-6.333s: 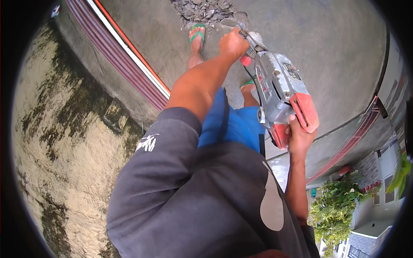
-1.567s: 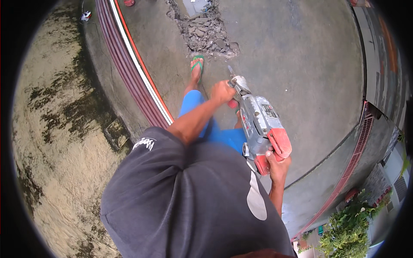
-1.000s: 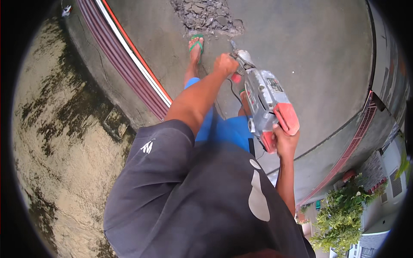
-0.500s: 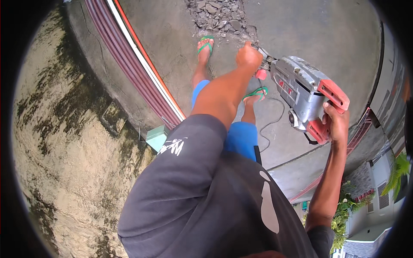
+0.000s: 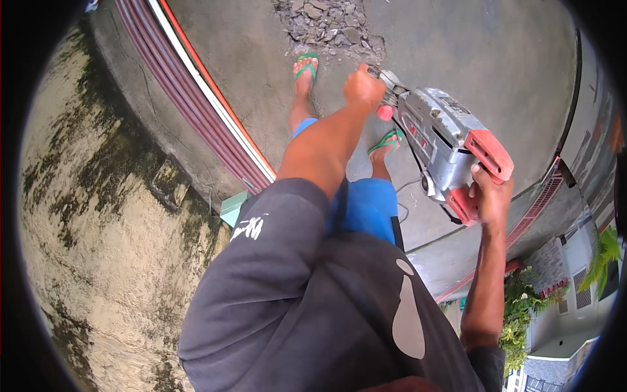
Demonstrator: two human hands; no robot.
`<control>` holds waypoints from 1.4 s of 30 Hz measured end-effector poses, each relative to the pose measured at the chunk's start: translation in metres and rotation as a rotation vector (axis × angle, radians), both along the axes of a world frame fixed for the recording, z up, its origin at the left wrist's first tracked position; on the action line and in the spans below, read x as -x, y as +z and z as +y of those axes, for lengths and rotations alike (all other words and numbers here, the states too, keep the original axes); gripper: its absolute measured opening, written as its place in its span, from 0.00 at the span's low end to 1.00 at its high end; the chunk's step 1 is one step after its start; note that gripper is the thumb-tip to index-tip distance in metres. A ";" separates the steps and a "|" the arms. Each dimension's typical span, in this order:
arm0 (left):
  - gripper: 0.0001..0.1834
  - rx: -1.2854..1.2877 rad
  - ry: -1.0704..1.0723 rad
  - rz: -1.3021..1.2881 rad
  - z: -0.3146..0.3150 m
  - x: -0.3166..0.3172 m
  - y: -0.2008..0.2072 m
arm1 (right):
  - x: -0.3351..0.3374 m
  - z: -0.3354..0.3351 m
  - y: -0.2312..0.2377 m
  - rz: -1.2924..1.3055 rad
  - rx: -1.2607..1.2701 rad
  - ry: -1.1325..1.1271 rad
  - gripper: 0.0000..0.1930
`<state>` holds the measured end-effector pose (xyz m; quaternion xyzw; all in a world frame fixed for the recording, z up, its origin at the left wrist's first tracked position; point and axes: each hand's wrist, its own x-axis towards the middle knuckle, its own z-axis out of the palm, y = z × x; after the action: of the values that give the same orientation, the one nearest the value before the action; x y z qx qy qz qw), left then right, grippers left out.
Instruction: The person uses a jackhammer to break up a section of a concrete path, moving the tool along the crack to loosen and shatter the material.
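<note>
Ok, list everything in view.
Power tool: one, grey and red, in both hands
Cord: black, below tool, count unclear
Rubble: one patch, grey, top
Pipes: several, maroon, white, orange, upper left
Wall: one, cream-black, left
Box: one, pale green, by wall
Slatted strip: one, red, right
Plants: several, green, lower right
House: at least one, white-grey, lower right
Floor: one, grey, underfoot
Sandals: two, green, on feet
Shorts: one pair, blue, centre
Shirt: one, dark grey, lower centre
Left hand: one, bare, tool's front
Right hand: one, bare, tool's rear

- wall: far left.
- pipes: on floor, between wall and feet.
- rubble: ahead of feet.
- power tool: right of feet, between left grip and right grip.
- grating: far right.
</note>
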<state>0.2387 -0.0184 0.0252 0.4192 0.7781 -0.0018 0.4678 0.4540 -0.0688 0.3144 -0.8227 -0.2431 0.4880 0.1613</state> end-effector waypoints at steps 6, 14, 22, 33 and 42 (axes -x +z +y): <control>0.24 0.000 0.137 0.067 -0.020 0.004 0.000 | 0.002 -0.002 0.001 -0.024 0.026 0.189 0.12; 0.26 0.029 0.033 0.037 -0.047 0.010 -0.007 | 0.025 -0.074 0.003 -0.012 0.036 0.024 0.10; 0.27 -0.015 -0.012 0.071 -0.061 0.022 -0.012 | 0.041 -0.110 -0.006 -0.003 -0.110 0.105 0.09; 0.25 -0.029 -0.214 0.093 -0.047 0.017 -0.012 | 0.048 -0.140 -0.025 0.068 -0.078 -0.144 0.06; 0.23 0.011 -0.234 0.097 -0.064 0.008 -0.025 | 0.026 -0.171 -0.053 0.048 -0.062 -0.193 0.05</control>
<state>0.2310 -0.0819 -0.0002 0.5039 0.7455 -0.0808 0.4287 0.4278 -0.2402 0.2617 -0.8248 -0.1737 0.4821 0.2389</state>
